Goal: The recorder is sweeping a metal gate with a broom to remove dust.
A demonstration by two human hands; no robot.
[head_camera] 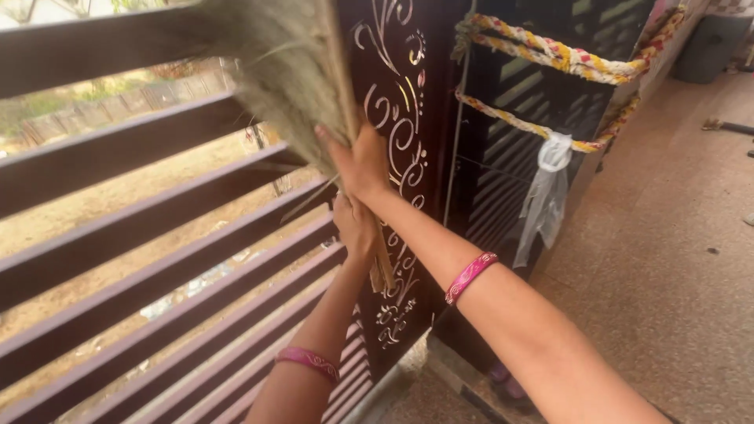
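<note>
A grass broom [290,71] points upward against a dark metal gate [157,259] with horizontal slats. My right hand [360,161] grips the broom just below its bushy head. Lower down, my left hand [353,226] is closed around the broom's handle, whose end sticks out beneath it. Both wrists wear pink bangles. The bristles press on the slats beside a dark panel with pale scroll ornament [397,118].
A twisted yellow, white and red rope [565,59] loops around the gate's right section, and a white plastic strip [546,192] hangs knotted from it. Tiled floor [675,259] spreads to the right. A dark bin [711,47] stands far back. Bare ground lies beyond the slats.
</note>
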